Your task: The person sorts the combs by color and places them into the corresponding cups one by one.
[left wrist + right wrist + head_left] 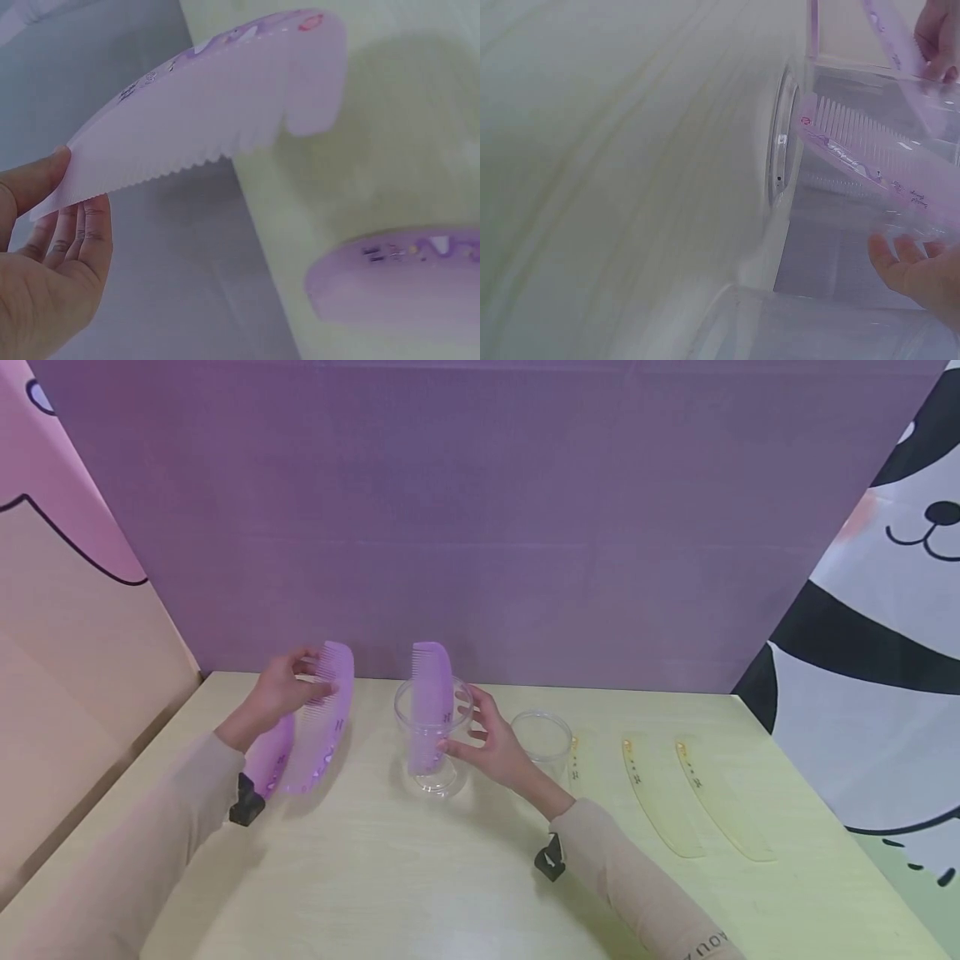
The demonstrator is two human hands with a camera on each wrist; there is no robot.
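Observation:
My left hand (285,687) pinches a purple comb (341,693) by one end, between thumb and fingers. The comb is raised and tilted above the table, its teeth facing the hand, as the left wrist view also shows. Another purple comb (397,281) lies on the table below, partly hidden by the left arm in the head view. At the middle stands a clear plastic cup (402,720) with a purple comb (431,681) leaning upright inside. My right hand (495,747) holds this cup from its right side, thumb in front and fingers behind.
A second clear cup (542,739) stands just right of the right hand. Several pale yellow combs, such as this yellow comb (663,827), lie on the right part of the table (420,893). A purple backdrop (480,527) rises behind the table.

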